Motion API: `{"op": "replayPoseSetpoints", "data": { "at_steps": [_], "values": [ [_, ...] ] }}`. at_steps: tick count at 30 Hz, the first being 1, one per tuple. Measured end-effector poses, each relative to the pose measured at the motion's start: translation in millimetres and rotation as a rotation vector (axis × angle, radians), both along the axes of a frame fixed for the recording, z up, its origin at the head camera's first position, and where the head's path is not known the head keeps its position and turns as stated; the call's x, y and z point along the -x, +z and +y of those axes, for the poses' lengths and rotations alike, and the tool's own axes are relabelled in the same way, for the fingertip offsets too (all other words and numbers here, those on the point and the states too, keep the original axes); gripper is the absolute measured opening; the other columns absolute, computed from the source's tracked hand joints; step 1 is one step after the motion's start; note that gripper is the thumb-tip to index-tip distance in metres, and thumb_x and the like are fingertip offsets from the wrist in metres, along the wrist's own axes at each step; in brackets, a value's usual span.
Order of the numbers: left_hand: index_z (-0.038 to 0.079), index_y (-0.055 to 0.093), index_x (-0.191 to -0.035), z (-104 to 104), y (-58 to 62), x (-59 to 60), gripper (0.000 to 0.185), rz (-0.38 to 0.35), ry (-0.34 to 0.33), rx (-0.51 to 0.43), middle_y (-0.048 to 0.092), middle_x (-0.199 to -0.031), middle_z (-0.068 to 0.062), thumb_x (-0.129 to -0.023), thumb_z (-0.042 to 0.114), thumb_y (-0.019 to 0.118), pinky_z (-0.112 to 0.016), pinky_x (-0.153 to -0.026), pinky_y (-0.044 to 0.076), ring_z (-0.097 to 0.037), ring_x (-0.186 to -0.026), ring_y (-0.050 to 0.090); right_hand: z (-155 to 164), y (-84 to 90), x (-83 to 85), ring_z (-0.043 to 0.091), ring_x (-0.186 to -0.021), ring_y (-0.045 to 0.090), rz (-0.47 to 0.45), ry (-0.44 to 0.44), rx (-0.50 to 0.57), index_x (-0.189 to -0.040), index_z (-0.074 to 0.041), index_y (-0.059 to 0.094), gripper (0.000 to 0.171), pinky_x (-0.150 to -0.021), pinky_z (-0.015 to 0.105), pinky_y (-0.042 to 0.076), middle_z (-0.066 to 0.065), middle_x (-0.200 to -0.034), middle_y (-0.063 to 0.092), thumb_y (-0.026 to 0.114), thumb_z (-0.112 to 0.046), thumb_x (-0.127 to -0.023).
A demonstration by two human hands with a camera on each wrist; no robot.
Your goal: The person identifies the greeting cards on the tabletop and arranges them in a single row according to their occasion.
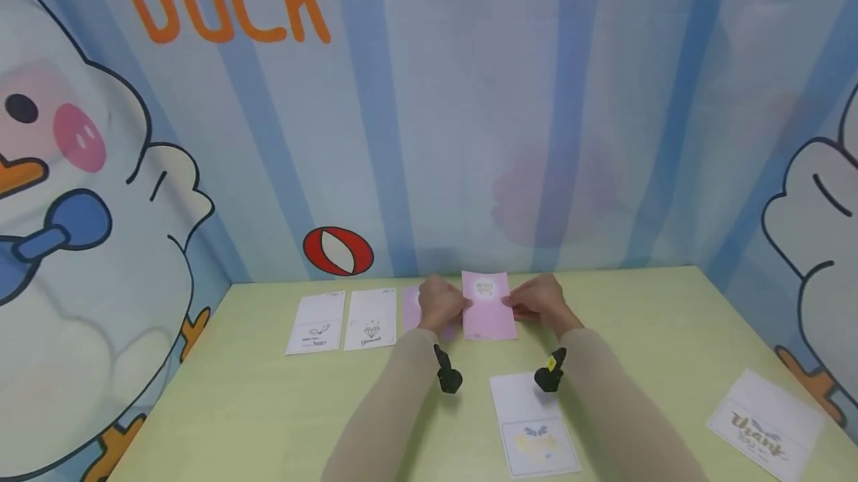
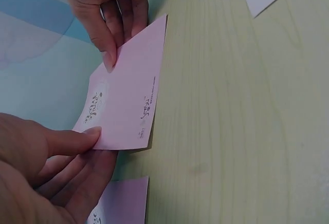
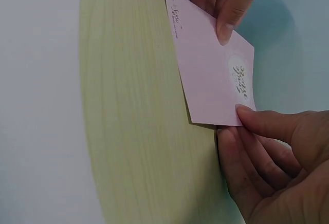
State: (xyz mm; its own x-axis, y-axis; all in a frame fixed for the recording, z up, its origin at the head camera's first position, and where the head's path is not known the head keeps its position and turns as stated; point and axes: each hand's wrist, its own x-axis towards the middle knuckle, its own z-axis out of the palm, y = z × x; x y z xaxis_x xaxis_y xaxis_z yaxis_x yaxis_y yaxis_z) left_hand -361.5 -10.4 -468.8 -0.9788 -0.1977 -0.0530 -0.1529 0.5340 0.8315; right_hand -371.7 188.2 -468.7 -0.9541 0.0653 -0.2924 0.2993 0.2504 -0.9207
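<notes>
A pink card (image 1: 490, 318) with a white round patch and lettering is held at the back of the table, its far end raised towards the backdrop. My left hand (image 1: 440, 303) pinches its left edge, thumb on the printed face and fingers behind. On the opposite edge my right hand (image 1: 541, 299) pinches it the same way, as the right wrist view shows with the thumb on the card (image 3: 205, 75). A second pink card (image 1: 411, 311) lies flat beside it, partly hidden by my left hand. In the left wrist view this other card (image 2: 126, 198) shows below the fingers.
Two white printed cards, one with a leaf-like drawing (image 1: 316, 324) and one with a diamond (image 1: 372, 319), lie at the back left. A card with a pale yellow and blue picture (image 1: 538, 446) lies between my forearms. A "Thank" card (image 1: 764, 426) lies front right. The printed backdrop (image 1: 462, 132) rises behind the table.
</notes>
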Motion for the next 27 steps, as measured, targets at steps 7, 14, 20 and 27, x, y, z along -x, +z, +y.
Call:
{"op": "replayPoseSetpoints", "data": {
  "at_steps": [7, 14, 20, 27],
  "values": [
    [0.006, 0.074, -0.069, 0, 4.4, -2.1, 0.017, 0.017, 0.000, 0.126, 0.075, -0.075, -0.009, -0.080, 0.007, 0.087, -0.039, -0.073, 0.061, -0.027, -0.073, 0.070, -7, -1.5, 0.3, 0.010, -0.057, 0.069, 0.043, 0.046, -0.145, -0.095, 0.007, 0.079, 0.017, -0.057, 0.024, 0.059, 0.004, -0.070, 0.076, 0.084, -0.006, -0.085],
    [0.012, 0.050, -0.054, 1, 6.8, -1.3, 0.043, 0.004, -0.032, 0.195, 0.053, -0.055, -0.003, -0.080, 0.003, 0.083, -0.034, -0.053, 0.044, -0.020, -0.056, 0.051, -12, -2.2, 0.2, 0.011, -0.061, 0.067, 0.133, 0.077, -0.305, -0.098, 0.006, 0.080, 0.022, -0.057, 0.022, 0.051, 0.010, -0.075, 0.078, 0.085, -0.012, -0.085],
    [0.018, 0.028, -0.060, 3, 7.5, -0.3, 0.052, 0.000, -0.067, 0.297, 0.030, -0.056, 0.002, -0.080, -0.004, 0.072, -0.034, -0.049, 0.036, -0.017, -0.054, 0.035, -18, -3.2, 1.2, 0.016, -0.073, 0.065, 0.162, 0.074, -0.429, -0.094, 0.001, 0.083, 0.021, -0.064, 0.023, 0.044, 0.009, -0.078, 0.079, 0.085, -0.016, -0.082],
    [0.018, 0.031, -0.060, 5, 6.1, 3.7, 0.047, 0.017, -0.066, 0.403, 0.038, -0.057, 0.002, -0.078, -0.005, 0.069, -0.033, -0.050, 0.039, -0.016, -0.054, 0.042, -17, -3.5, 2.2, 0.017, -0.068, 0.055, 0.160, 0.058, -0.463, -0.086, 0.001, 0.081, 0.020, -0.058, 0.025, 0.041, 0.005, -0.071, 0.071, 0.087, -0.017, -0.079]
  ]
}}
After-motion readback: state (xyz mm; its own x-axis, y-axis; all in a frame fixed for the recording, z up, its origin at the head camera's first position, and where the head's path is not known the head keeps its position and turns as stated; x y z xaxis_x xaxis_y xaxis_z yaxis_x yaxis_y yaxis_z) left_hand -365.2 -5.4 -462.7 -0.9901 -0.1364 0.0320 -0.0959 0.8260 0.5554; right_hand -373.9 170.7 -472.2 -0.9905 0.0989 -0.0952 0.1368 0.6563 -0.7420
